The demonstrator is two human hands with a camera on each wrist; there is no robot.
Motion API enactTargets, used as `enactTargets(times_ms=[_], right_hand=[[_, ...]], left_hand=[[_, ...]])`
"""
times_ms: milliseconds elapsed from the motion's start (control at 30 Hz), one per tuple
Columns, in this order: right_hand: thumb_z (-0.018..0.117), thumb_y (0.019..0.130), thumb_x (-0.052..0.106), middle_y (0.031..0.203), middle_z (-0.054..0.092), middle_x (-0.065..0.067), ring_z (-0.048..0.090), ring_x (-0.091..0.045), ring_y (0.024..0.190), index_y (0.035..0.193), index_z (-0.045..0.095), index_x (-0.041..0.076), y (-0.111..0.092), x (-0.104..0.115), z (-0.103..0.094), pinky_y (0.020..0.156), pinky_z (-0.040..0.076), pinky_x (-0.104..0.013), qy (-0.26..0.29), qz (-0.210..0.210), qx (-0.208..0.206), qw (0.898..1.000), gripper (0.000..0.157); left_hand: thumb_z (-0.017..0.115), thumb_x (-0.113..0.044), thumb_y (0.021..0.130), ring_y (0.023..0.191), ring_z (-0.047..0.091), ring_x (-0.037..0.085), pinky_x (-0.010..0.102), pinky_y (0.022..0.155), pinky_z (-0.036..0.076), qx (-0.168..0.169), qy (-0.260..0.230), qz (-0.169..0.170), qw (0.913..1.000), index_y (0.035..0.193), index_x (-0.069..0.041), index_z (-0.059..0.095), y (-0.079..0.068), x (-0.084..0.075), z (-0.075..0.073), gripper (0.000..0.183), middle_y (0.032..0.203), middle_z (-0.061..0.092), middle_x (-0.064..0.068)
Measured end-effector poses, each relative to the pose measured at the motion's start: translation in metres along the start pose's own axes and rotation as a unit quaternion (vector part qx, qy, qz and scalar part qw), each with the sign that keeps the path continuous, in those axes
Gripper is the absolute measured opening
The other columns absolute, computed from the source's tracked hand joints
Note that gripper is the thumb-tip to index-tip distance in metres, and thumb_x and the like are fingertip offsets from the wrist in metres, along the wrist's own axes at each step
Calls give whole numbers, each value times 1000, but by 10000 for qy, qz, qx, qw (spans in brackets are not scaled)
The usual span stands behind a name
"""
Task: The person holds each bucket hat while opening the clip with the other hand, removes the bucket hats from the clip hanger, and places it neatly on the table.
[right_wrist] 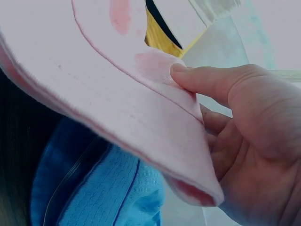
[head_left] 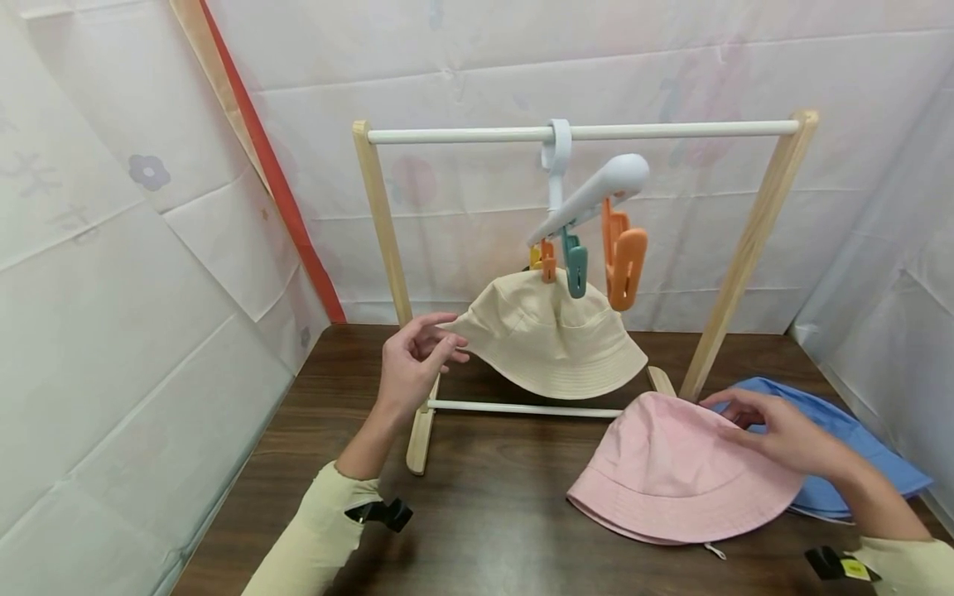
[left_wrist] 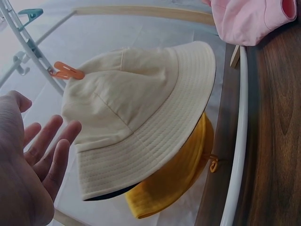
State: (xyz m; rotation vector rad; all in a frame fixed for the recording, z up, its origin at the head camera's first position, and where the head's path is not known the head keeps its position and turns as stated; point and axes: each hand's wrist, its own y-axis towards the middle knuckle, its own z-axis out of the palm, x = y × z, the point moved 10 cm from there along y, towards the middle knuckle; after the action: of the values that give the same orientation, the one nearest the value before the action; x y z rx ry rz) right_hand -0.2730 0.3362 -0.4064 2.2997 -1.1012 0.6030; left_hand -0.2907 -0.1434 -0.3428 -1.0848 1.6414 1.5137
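My right hand pinches the pink bucket hat by its side, thumb on the outer fabric. The pink hat is held up in front of a blue bucket hat, which lies on the table. A cream bucket hat hangs by its crown from an orange clip on the white hanger. Beside the cream brim is my left hand, its fingers loosely bent and nothing between them. Behind the cream hat hangs a yellow hat, hidden in the head view.
A wooden rack with a white top bar carries the hanger, and a lower white bar runs near the table. A teal clip and a larger orange clip hang with nothing in them. White cloth walls surround the brown table.
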Motion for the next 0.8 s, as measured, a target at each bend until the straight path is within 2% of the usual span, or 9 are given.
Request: enactTargets(times_ms=[100, 367, 800], right_hand=[[78, 98, -10, 88, 80, 6, 72, 2, 84, 125, 75, 1, 0, 0, 0, 76, 54, -11, 0, 16, 0, 10000, 29], [78, 100, -6, 90, 78, 8, 69, 3, 82, 120, 78, 5, -1, 0, 6, 71, 56, -18, -70, 66, 324, 9994, 23], [79, 99, -7, 95, 80, 9, 70, 7, 89, 121, 78, 4, 0, -1, 3, 75, 58, -16, -186, 257, 189, 9993, 24]], left_hand=[[71, -4, 106, 80, 82, -1, 25, 67, 64, 11, 24, -6, 10000, 140, 7, 70, 0, 1, 0, 35, 108, 81, 36], [71, -5, 107, 80, 83, 3, 24, 67, 63, 13, 62, 47, 10000, 141, 6, 70, 0, 1, -1, 36, 107, 81, 35], [72, -5, 107, 78, 82, 2, 22, 66, 63, -21, -27, 12, 10000, 139, 4, 71, -1, 2, -3, 34, 106, 81, 34]])
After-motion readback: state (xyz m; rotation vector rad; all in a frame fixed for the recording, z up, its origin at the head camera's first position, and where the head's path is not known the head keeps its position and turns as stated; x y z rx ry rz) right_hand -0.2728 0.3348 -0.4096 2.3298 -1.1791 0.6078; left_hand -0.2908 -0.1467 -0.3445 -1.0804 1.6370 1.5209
